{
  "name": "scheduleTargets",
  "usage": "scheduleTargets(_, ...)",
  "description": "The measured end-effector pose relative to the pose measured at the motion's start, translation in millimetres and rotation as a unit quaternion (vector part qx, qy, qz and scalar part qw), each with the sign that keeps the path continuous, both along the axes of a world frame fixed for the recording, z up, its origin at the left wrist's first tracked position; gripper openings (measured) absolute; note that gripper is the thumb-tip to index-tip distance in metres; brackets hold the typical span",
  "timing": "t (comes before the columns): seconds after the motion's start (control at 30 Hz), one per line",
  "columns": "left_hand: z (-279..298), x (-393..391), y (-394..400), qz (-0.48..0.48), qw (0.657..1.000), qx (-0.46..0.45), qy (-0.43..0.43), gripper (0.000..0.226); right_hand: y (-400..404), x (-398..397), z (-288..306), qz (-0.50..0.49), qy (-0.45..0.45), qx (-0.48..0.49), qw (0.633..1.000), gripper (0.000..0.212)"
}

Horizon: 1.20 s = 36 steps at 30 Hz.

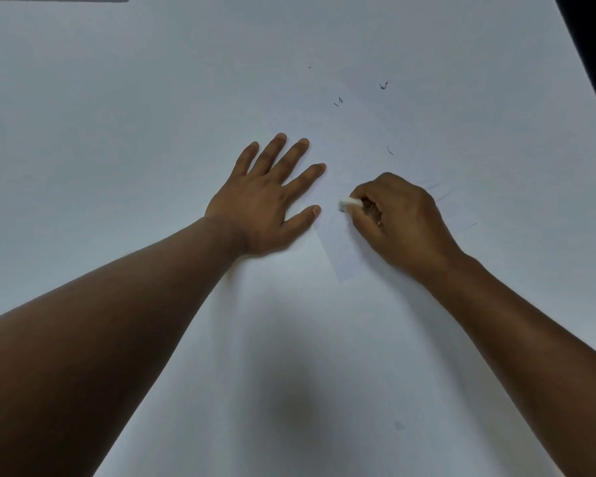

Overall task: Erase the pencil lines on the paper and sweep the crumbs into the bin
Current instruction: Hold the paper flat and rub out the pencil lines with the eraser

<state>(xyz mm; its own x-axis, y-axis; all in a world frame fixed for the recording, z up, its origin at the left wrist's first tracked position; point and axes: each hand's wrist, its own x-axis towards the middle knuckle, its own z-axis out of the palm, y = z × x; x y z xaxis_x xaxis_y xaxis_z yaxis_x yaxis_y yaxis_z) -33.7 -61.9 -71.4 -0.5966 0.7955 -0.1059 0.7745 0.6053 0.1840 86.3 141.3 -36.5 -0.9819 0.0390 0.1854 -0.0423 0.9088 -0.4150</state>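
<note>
Head view: right hand [399, 222] pinches the eraser [350, 203] on the paper [375, 139]; left hand [269, 197] lies flat and spread on its left edge. Crumbs [383, 85] sit far right. A hard stroke could buckle the sheet or scatter crumbs across the surface [117, 98]. No bin in sight.

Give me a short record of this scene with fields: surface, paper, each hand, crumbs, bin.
surface: white table
paper: white sheet, hard to tell from the table, near corner visible between the hands
left hand: flat, fingers spread, pressing the sheet's left edge
right hand: pinching a white eraser against the sheet
crumbs: a few dark bits scattered beyond the hands
bin: not in view
</note>
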Motion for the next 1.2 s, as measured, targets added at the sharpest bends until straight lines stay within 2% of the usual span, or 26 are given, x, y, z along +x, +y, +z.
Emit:
scheduleTargets(0.17,-0.6,0.3,1.0,-0.003,1.0,0.001,0.002,0.074,-16.7,14.1,-2.6,0.096,-0.027,0.012,0.995,0.015)
scheduleTargets(0.33,0.0,0.6,1.1,-0.003,1.0,0.002,0.0,0.074,1.0,-3.9,-2.4,0.026,0.019,0.022,0.999,0.014)
scheduleTargets(0.5,-0.9,-0.7,0.7,-0.001,1.0,0.007,0.003,0.073,-13.1,17.8,-3.8,0.11,-0.015,0.032,0.993,0.017)
scheduleTargets(0.67,-0.1,0.2,0.8,0.0,1.0,0.007,0.001,0.073,1.4,-1.4,-5.4,0.06,0.022,0.046,0.997,0.02)
scheduleTargets(0.83,-0.2,0.2,0.6,0.0,1.0,0.01,0.001,0.073,-15.8,20.7,-3.7,0.11,-0.018,0.032,0.993,0.018)
scheduleTargets(0.9,0.1,0.3,0.5,0.001,1.0,0.012,0.0,0.074,-6.4,10.7,-5.5,0.069,0.003,0.034,0.997,0.014)
scheduleTargets(1.03,-0.5,1.0,0.9,0.0,1.0,0.015,0.0,0.073,13.1,-4.5,-10.8,-0.085,0.052,0.023,0.995,0.015)
scheduleTargets(1.2,-0.5,0.6,0.7,0.001,1.0,0.016,-0.001,0.074,-13.1,7.7,-14.6,-0.056,0.025,0.016,0.998,0.013)
